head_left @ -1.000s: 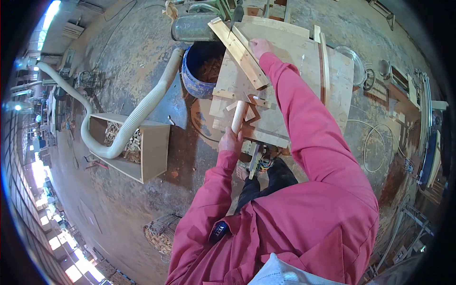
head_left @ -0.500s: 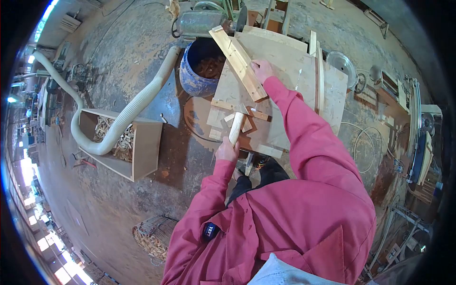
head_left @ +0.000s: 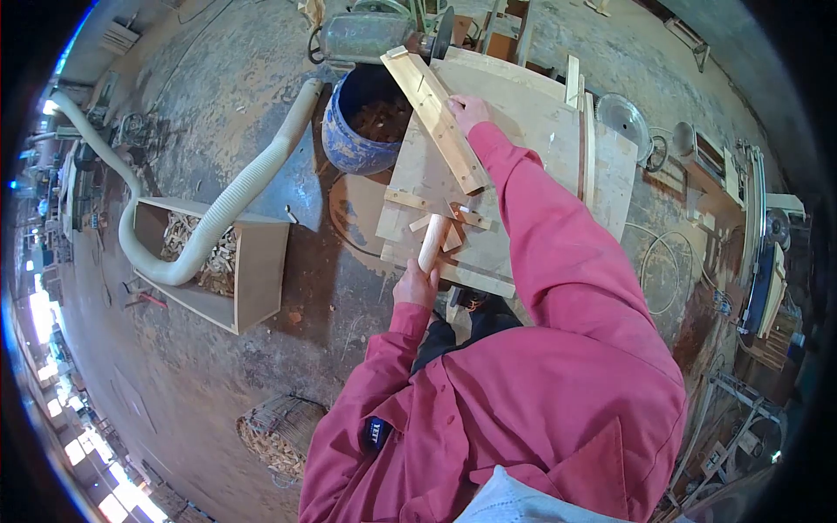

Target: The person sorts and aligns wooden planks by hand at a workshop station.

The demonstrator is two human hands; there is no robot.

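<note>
At the near edge of the counter (head_left: 532, 113), your left hand (head_left: 416, 286) is closed around a round wooden dowel (head_left: 433, 242), whose far end lies between small guide blocks (head_left: 453, 228). Keep the dowel flat and straight in this guide. Your right hand (head_left: 468, 111) presses on the long angled fence (head_left: 433, 118); hold it firm, fingers away from the blade side. Compared with half a second ago, your right hand has moved further up along the fence.

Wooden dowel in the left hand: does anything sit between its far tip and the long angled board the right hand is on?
Yes. The wooden dowel, gripped by the left hand, ends among small wood blocks on the table. They lie between it and the long board under the right hand.
</note>
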